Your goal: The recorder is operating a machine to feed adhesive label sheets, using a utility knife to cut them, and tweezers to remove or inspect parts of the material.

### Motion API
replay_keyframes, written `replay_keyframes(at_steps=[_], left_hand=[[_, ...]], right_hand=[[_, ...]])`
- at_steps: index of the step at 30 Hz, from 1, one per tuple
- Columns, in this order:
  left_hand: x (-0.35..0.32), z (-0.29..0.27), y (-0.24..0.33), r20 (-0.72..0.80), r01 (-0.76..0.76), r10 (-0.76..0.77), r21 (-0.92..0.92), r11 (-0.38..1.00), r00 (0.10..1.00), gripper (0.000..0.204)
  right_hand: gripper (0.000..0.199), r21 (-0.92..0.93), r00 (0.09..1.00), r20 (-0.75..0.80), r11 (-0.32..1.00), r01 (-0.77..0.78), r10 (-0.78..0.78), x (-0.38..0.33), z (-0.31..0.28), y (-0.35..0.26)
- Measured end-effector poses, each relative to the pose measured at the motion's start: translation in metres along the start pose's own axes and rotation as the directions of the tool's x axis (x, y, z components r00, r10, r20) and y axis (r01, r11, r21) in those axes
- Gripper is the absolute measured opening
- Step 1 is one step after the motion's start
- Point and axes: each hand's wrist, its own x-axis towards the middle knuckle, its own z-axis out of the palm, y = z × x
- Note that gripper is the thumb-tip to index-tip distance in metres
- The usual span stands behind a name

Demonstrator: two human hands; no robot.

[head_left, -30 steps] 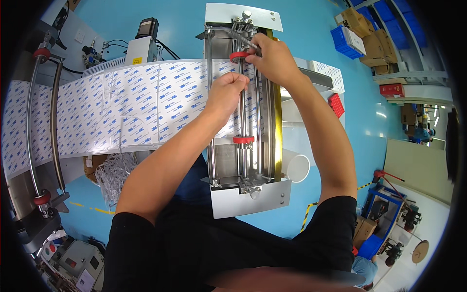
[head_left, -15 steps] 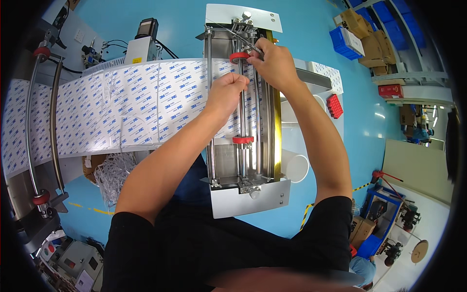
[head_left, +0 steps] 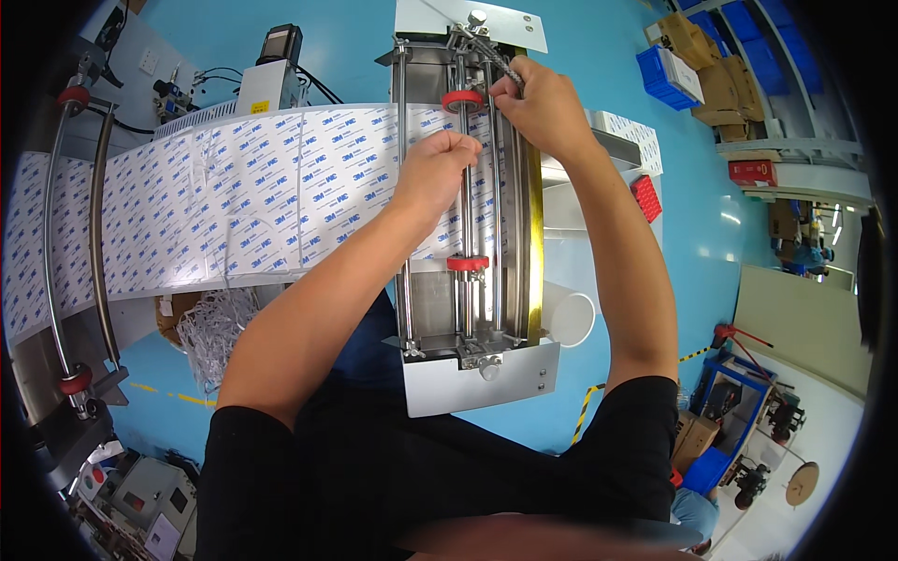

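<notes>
A: What sits nearest the person?

B: The grey metal end plate of the cutting machine, with a knob on it. Beyond it a red collar sits on one of the steel rods.

A: And the hands?

B: The left hand rests on the white printed sheet where it passes under the rods, fingers curled in loosely, thumb and fingertips pinched at a rod. Whether it truly grips the rod, I cannot tell.

A: The right?

B: The right hand is farther along, closed around the braided metal cable at the machine's far end, just beside a second red collar.

A: Where does the sheet lie?

B: It runs from the left rollers across into the machine, over the blue floor.
</notes>
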Motion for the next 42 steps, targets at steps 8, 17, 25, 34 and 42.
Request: replay_keyframes(at_steps=[8, 17, 25, 34, 42], left_hand=[[-0.001, 0.0, 0.002, -0.004, 0.012, -0.012, 0.004, 1.0, 1.0, 0.015], [0.0, 0.001, 0.001, -0.011, 0.017, -0.017, -0.008, 1.0, 1.0, 0.015], [0.003, -0.001, -0.004, -0.051, -0.006, 0.006, -0.006, 1.0, 0.999, 0.018], [-0.002, 0.001, 0.002, -0.036, 0.022, -0.022, 0.001, 1.0, 0.999, 0.016], [0.0, 0.002, 0.0, -0.043, 0.03, -0.031, -0.016, 0.999, 0.999, 0.015]], right_hand=[[0.021, -0.132, 0.999, 0.034, 0.991, 0.001, 0.004, -0.006, 0.009, -0.009], [0.027, -0.133, 0.983, -0.124, 0.984, 0.115, -0.132, -0.011, 0.024, -0.008], [0.021, -0.159, 0.983, -0.085, 0.976, 0.15, -0.165, -0.006, 0.018, -0.004], [0.018, -0.069, 0.998, -0.055, 0.997, 0.039, -0.043, -0.004, 0.006, -0.011], [0.015, -0.24, 0.892, -0.027, 0.869, 0.433, -0.452, 0.001, 0.013, -0.022]])
